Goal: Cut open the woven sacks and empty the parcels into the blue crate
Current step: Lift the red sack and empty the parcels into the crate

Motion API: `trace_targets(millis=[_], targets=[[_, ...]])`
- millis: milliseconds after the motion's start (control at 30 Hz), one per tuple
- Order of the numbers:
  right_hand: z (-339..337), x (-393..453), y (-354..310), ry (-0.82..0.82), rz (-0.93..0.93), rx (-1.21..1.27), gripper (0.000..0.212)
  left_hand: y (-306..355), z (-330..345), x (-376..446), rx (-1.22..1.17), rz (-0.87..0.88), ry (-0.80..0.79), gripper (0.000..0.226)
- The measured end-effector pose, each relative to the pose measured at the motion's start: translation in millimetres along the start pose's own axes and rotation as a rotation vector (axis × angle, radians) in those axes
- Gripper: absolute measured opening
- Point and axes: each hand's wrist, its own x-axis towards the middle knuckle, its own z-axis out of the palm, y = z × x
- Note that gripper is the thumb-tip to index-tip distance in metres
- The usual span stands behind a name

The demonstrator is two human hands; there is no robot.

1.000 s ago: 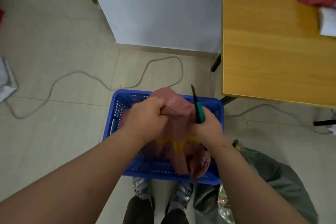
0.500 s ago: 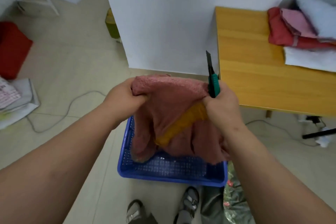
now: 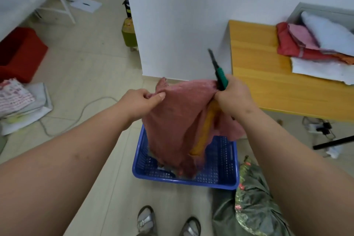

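A dull red woven sack (image 3: 178,120) with a yellow band hangs upside down over the blue crate (image 3: 220,181) on the floor. My left hand (image 3: 142,99) pinches one upper corner of the sack. My right hand (image 3: 232,95) grips the other corner together with a green-handled utility knife (image 3: 218,72), its blade pointing up and away. The sack's lower end dips into the crate, where something small lies under it, too blurred to tell.
A green patterned sack (image 3: 252,203) lies on the floor right of the crate. A wooden table (image 3: 268,86) with folded sacks (image 3: 314,44) stands at right, a white wall ahead. A cable (image 3: 80,113), papers and a red box (image 3: 19,51) are at left.
Both hands have lifted the sack from inside the crate to chest height, so it now hangs above the crate. My view has tilted up.
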Motion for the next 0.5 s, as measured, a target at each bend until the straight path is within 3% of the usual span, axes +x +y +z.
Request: trace_targets(millis=[133, 167, 267, 300, 400, 500], targets=[[9.9, -18.0, -5.4, -0.1, -0.011, 0.06, 0.012, 4.7, 25.4, -11.7, 0.104, 0.016, 0.083, 0.014], [12.4, -21.9, -8.2, -0.116, -0.019, 0.096, 0.013, 9.1, 33.1, -17.0, 0.089, 0.044, 0.053, 0.019], [21.3, -31.5, -15.6, -0.199, -0.067, 0.16, 0.015, 21.5, 55.8, -28.1, 0.103, 0.188, -0.132, 0.063], [23.6, -33.7, -16.8, -0.221, -0.088, 0.171, 0.014, 24.1, 62.0, -28.7, 0.139, 0.22, -0.155, 0.066], [23.6, -35.6, -9.8, -0.276, -0.112, 0.211, 0.009, 29.1, 67.7, -26.4, 0.183, 0.196, -0.11, 0.02], [15.9, -33.1, 20.4, -0.265, -0.02, 0.266, 0.031, 30.6, 64.4, -27.7, 0.156, 0.195, -0.082, 0.025]])
